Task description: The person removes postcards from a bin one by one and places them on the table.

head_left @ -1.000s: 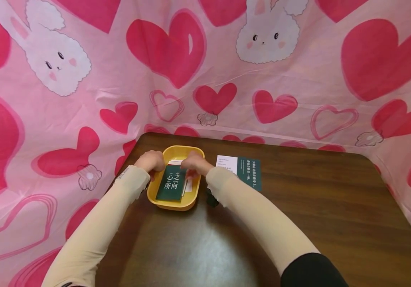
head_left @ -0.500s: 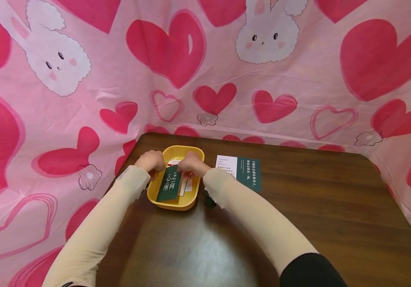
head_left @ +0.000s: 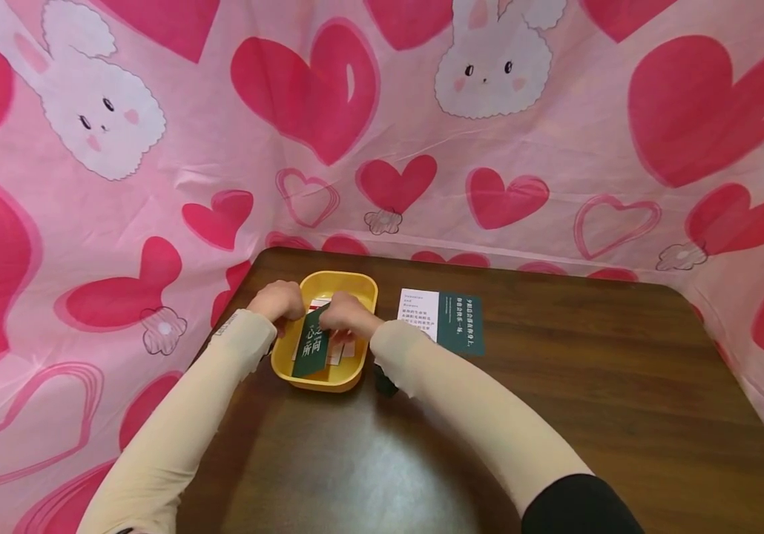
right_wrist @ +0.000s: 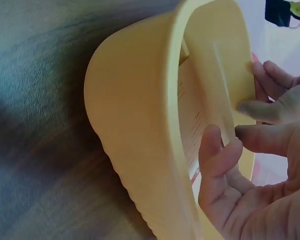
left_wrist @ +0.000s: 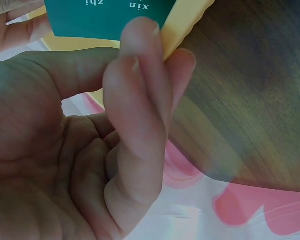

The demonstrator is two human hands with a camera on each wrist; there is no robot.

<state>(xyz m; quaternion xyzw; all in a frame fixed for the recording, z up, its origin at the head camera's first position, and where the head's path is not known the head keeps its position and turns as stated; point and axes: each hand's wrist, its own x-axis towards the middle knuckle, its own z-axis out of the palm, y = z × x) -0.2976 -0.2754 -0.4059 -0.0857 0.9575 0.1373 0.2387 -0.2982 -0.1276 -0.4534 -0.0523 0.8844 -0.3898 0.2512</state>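
In the head view a yellow tray (head_left: 328, 386) holds several papers. A green card with white characters (head_left: 308, 352) leans tilted inside it. The left hand (head_left: 277, 302) grips the tray's left rim; in the left wrist view that hand (left_wrist: 85, 135) has its thumb on the inner side and fingers outside. Inside the tray, the right hand (head_left: 350, 315) pinches the green card's upper right edge. The right wrist view shows this hand (right_wrist: 255, 175) with thumb and fingers close together at the card's edge, beside white printed paper (right_wrist: 191, 107).
Right of the tray, a white and green printed sheet (head_left: 460, 326) lies on the brown table (head_left: 589, 386). A dark green object (head_left: 385, 381) is partly covered by the right sleeve. Pink heart-patterned cloth (head_left: 509, 245) stands behind and left of the table.
The right hand has moved left with the green card's right edge, so the card stands more steeply and shows more papers beneath. The left hand stays at the rim.
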